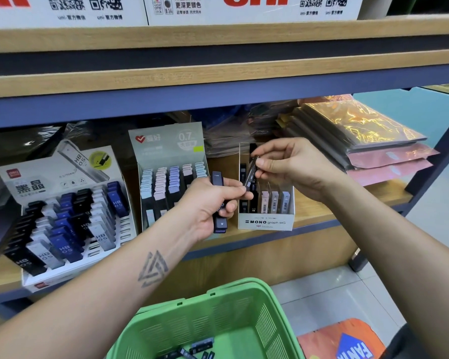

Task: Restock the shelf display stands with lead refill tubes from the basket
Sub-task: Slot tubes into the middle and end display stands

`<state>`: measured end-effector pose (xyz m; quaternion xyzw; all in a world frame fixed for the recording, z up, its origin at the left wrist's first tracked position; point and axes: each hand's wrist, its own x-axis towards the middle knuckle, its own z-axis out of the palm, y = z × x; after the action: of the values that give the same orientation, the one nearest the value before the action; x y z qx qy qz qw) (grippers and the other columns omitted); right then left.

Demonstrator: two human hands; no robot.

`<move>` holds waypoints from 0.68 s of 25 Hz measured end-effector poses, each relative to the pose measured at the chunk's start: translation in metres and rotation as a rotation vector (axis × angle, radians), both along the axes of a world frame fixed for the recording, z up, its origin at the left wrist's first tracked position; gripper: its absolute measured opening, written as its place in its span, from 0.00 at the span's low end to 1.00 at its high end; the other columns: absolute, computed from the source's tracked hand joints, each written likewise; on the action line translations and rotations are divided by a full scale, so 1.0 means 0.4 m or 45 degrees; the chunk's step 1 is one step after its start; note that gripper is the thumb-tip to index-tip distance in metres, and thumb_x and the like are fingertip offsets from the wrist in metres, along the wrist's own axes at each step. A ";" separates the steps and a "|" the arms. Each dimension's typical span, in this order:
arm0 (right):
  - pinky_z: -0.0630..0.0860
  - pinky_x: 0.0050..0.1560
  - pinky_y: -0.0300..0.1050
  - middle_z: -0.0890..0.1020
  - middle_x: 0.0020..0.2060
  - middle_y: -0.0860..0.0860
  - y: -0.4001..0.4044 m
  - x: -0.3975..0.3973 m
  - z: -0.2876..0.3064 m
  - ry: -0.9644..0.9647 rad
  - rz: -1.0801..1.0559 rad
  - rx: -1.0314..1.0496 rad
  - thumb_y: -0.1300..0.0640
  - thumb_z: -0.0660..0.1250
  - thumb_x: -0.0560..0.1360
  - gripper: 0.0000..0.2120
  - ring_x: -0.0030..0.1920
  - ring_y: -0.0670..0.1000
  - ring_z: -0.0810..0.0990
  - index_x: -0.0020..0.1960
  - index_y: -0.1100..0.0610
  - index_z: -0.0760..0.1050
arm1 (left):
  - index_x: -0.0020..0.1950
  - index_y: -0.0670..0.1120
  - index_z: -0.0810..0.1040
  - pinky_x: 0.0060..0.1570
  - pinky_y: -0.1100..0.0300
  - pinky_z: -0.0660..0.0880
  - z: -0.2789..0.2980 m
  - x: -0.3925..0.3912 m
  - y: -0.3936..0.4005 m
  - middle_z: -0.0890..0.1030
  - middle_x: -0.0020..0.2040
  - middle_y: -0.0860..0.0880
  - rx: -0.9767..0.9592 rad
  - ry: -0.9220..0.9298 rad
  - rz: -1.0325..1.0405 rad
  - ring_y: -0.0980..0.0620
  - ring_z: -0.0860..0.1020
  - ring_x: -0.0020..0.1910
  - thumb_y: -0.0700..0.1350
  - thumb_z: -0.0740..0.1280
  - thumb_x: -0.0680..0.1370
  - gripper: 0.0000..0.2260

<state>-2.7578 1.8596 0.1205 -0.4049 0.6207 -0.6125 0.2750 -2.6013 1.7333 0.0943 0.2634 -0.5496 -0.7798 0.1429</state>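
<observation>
Pinching a lead tube (252,174) in my right hand (293,168) over the MONO stand (266,222), left hand (210,206) gripping dark tubes (219,224), wooden shelf (322,206) beneath both, green basket (233,314) nearer me, pale tiled floor (335,294) below my right arm.

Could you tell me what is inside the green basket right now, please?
A few dark lead refill tubes lie on the floor of the green basket. The frame's lower edge cuts off the rest, so their number cannot be told.

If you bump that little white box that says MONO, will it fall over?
Probably it would tip fairly easily. The white box looks like thin card, stands tall on a narrow base, and is only partly filled with tubes. It sits near the shelf edge, so a hard push might slide it off.
</observation>
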 end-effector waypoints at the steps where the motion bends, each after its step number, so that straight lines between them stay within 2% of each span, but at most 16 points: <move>1: 0.82 0.44 0.41 0.85 0.43 0.62 0.008 -0.003 0.005 -0.022 0.032 -0.005 0.70 0.71 0.75 0.09 0.44 0.55 0.86 0.54 0.65 0.80 | 0.47 0.37 0.77 0.20 0.66 0.61 -0.002 -0.005 0.001 0.83 0.44 0.35 -0.021 0.006 0.037 0.56 0.68 0.20 0.31 0.68 0.77 0.03; 3: 0.82 0.46 0.42 0.84 0.46 0.65 0.025 -0.012 0.012 -0.018 0.104 0.019 0.72 0.71 0.73 0.09 0.47 0.58 0.86 0.53 0.66 0.80 | 0.46 0.37 0.78 0.20 0.66 0.61 -0.002 -0.016 0.000 0.82 0.41 0.37 -0.032 0.043 0.135 0.56 0.69 0.20 0.31 0.69 0.76 0.03; 6: 0.84 0.51 0.49 0.85 0.45 0.64 0.038 -0.019 0.010 0.026 0.147 0.066 0.73 0.71 0.72 0.08 0.50 0.61 0.86 0.50 0.66 0.78 | 0.51 0.36 0.78 0.20 0.66 0.62 0.003 -0.032 -0.006 0.81 0.38 0.38 -0.039 0.086 0.215 0.56 0.69 0.21 0.31 0.71 0.75 0.06; 10: 0.83 0.54 0.55 0.85 0.42 0.65 0.033 -0.021 0.000 0.073 0.127 0.112 0.75 0.70 0.73 0.08 0.51 0.65 0.86 0.49 0.66 0.77 | 0.49 0.35 0.79 0.20 0.66 0.61 0.004 -0.040 -0.001 0.78 0.36 0.40 -0.176 0.019 0.186 0.56 0.69 0.21 0.32 0.72 0.75 0.05; 13: 0.83 0.55 0.59 0.85 0.44 0.66 0.036 -0.027 0.004 0.117 0.087 0.114 0.74 0.71 0.72 0.09 0.49 0.63 0.86 0.49 0.66 0.77 | 0.46 0.37 0.79 0.20 0.66 0.61 0.000 -0.038 0.003 0.79 0.36 0.41 -0.282 -0.005 0.143 0.55 0.69 0.21 0.36 0.74 0.75 0.05; 14: 0.83 0.56 0.57 0.85 0.45 0.64 0.037 -0.027 0.008 0.224 0.098 0.154 0.72 0.72 0.72 0.10 0.49 0.60 0.87 0.50 0.64 0.78 | 0.46 0.38 0.79 0.20 0.65 0.62 0.001 -0.037 0.000 0.79 0.35 0.41 -0.371 0.000 0.138 0.54 0.69 0.21 0.37 0.74 0.75 0.05; 15: 0.83 0.55 0.52 0.86 0.46 0.59 0.036 -0.025 0.013 0.431 0.118 0.219 0.69 0.74 0.72 0.10 0.49 0.55 0.87 0.52 0.62 0.80 | 0.46 0.39 0.79 0.20 0.65 0.62 0.002 -0.035 -0.005 0.79 0.33 0.42 -0.490 -0.005 0.131 0.54 0.69 0.21 0.39 0.75 0.75 0.06; 17: 0.80 0.51 0.38 0.86 0.46 0.49 0.022 -0.006 0.017 0.872 0.168 0.360 0.61 0.77 0.73 0.12 0.47 0.44 0.85 0.56 0.56 0.84 | 0.43 0.42 0.79 0.21 0.65 0.64 0.008 -0.031 -0.012 0.75 0.25 0.46 -0.718 -0.043 0.093 0.54 0.68 0.20 0.41 0.76 0.74 0.07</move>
<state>-2.7604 1.8685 0.1272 -0.5833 0.7277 -0.3310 0.1435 -2.6136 1.7287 0.0975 0.2457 -0.7373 -0.5861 0.2292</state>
